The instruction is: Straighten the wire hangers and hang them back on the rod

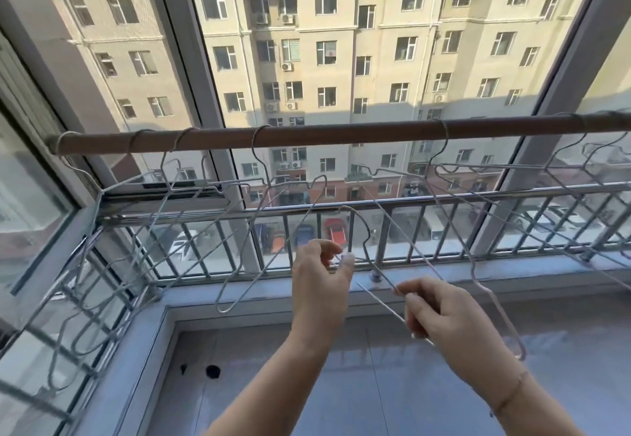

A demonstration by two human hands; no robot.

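A brown rod (341, 132) runs across the window at mid height. Several white wire hangers hang from it by their hooks; one cluster (177, 176) is at the left, others (444, 169) are at the right. Below the rod I hold one loose wire hanger (478, 285) in both hands. My left hand (321, 285) pinches it near the hook end between thumb and fingertips. My right hand (444, 319) grips a straight stretch of the same wire. The hanger's loop trails down to the right of my right hand.
A metal railing (409, 227) runs behind the glass below the rod. A grey window sill (341, 367) lies under my hands. Window frame posts (191, 59) rise at the left and right. Bent hangers also crowd the left corner (85, 292).
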